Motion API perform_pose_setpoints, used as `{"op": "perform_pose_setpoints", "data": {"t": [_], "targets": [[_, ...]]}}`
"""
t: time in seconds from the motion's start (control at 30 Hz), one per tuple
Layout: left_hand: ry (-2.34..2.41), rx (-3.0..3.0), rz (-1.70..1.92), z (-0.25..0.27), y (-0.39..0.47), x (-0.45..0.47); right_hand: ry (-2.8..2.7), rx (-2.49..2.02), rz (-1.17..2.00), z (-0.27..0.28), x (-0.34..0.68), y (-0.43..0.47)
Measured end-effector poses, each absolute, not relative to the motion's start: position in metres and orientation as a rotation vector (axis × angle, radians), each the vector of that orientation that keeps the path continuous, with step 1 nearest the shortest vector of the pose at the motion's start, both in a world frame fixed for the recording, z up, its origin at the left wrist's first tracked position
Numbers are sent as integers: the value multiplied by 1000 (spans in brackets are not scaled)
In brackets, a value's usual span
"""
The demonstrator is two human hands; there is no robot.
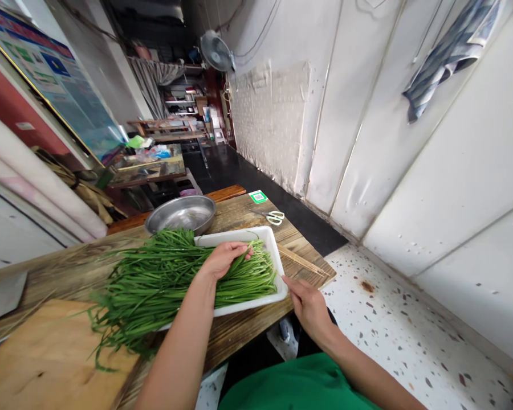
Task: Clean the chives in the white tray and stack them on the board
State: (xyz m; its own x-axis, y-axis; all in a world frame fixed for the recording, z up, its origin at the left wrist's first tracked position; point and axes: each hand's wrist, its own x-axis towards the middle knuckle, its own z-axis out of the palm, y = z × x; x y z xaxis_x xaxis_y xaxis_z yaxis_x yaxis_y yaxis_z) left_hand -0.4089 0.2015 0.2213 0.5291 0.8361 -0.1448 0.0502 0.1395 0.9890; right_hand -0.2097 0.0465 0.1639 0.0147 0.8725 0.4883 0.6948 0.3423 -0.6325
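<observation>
Long green garlic chives (162, 279) lie in a thick heap in a white plastic tray (277, 256), their leafy ends spilling over its left side. My left hand (226, 257) is over the heap, its fingers closed on a few chives near the pale stem ends. Beside the tray's near right corner, my right hand (305, 302) is closed in a pinch. A thin pale tip like a bamboo skewer's sticks out from its fingers toward the tray; most of it is hidden. Several bamboo skewers (303, 261) lie on the table right of the tray.
Behind the tray stands a steel bowl (182, 213). Scissors (273, 217) and a green code card (259, 197) lie toward the table's far edge. A wooden board (55, 353) and a cleaver blade (4, 296) are at left. A white wall (410, 171) runs along the right.
</observation>
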Motion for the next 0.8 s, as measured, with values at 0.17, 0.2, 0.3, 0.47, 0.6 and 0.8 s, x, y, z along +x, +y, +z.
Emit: {"op": "perform_pose_setpoints", "data": {"t": [0.17,0.2,0.3,0.47,0.6,0.8], "targets": [[860,1334,683,223,200,-408,-1730,-1410,258,165,-210,46],[858,1335,682,223,200,-408,-1731,-1410,258,165,-210,46],[859,1328,677,222,200,-409,-1730,-1412,264,165,-210,46],[884,1301,673,221,200,-408,-1728,-1442,300,167,-211,45],[920,1264,667,222,200,-407,-1727,-1436,341,171,-214,43],[934,1279,648,226,198,-407,-1701,-1327,378,172,-220,43]]}}
